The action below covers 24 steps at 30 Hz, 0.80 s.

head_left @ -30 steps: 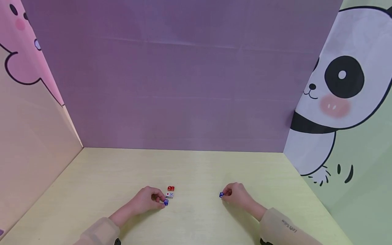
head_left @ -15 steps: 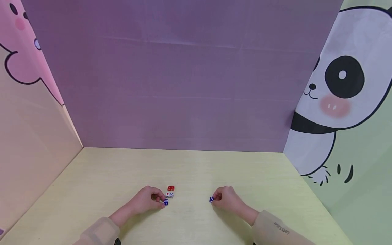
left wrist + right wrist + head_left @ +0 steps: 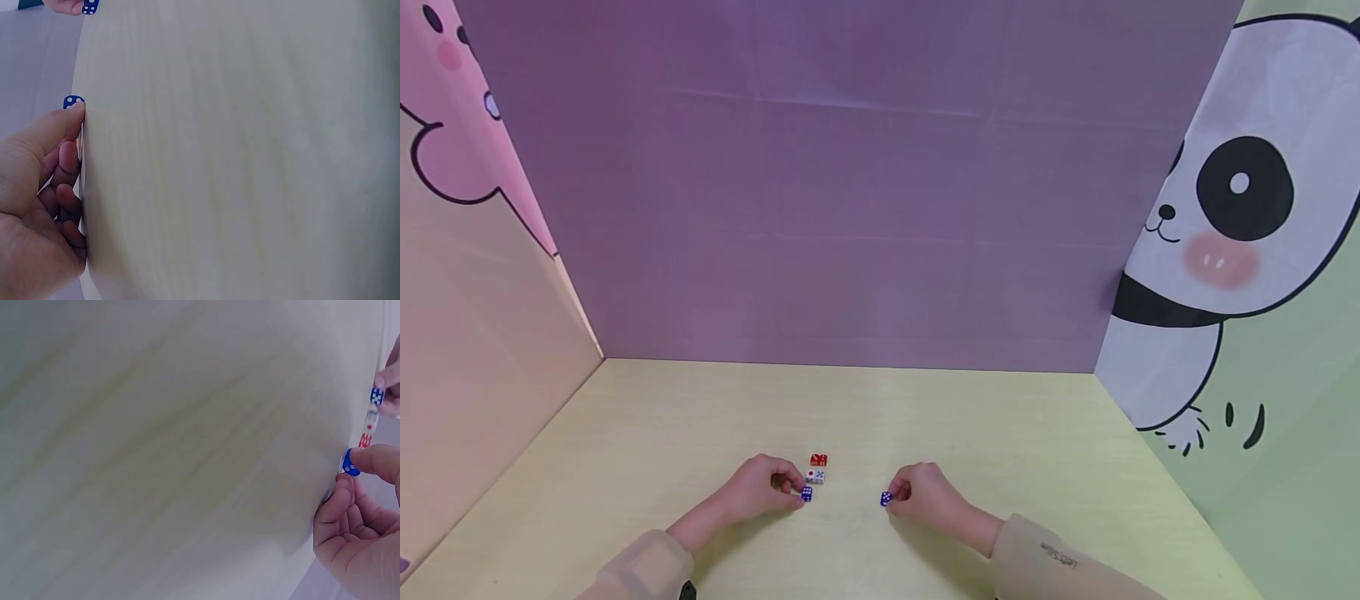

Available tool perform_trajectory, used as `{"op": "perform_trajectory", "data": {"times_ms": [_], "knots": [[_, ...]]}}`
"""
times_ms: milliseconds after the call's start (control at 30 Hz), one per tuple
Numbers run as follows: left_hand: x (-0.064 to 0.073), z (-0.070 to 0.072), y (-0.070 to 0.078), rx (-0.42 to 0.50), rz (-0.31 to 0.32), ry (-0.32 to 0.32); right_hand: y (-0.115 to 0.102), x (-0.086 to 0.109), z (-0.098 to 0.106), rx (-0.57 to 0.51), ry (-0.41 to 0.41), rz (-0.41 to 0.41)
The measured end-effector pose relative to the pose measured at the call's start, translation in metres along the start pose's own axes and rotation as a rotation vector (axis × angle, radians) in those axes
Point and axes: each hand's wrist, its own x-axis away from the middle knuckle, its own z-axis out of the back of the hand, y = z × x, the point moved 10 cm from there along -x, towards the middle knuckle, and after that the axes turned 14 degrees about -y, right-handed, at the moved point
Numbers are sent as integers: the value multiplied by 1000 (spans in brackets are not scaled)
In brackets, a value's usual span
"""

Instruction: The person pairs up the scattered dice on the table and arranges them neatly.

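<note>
My left hand [image 3: 762, 487] pinches a blue die [image 3: 807, 494] with white dots between thumb and finger, low on the table. Just behind that die lie white dice [image 3: 815, 477] side by side, one showing a red dot. Red dice [image 3: 818, 460] form the row farther back. To the right, my right hand [image 3: 931, 498] pinches a second blue die [image 3: 886, 498] between thumb and fingertips. This die also shows in the right wrist view as a blue die [image 3: 350, 462] at the thumb tip. A stretch of bare table separates the two blue dice.
The pale wooden table [image 3: 880, 417] ends at a purple back wall [image 3: 865, 208]. A pinkish wall [image 3: 482, 333] with a pink cartoon stands on the left, and a green wall [image 3: 1292, 417] with a panda picture on the right.
My right hand has moved left and a little nearer to me with its blue die, closing in on the other dice. The left hand and its die have stayed in place.
</note>
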Motion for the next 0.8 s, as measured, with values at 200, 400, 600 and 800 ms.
{"op": "perform_trajectory", "data": {"times_ms": [200,400,600,800], "knots": [[0,-1,0,-5,-6,-3,-13,-10,-13,4,-28,5],[-1,-1,1,-5,-14,-6,-25,-19,-24,33,-53,-13],[-1,-1,1,-19,-20,1,-34,-31,-34,48,-62,-11],[-1,-1,-1,-9,-21,-2,-45,-42,-39,78,-52,-7]]}}
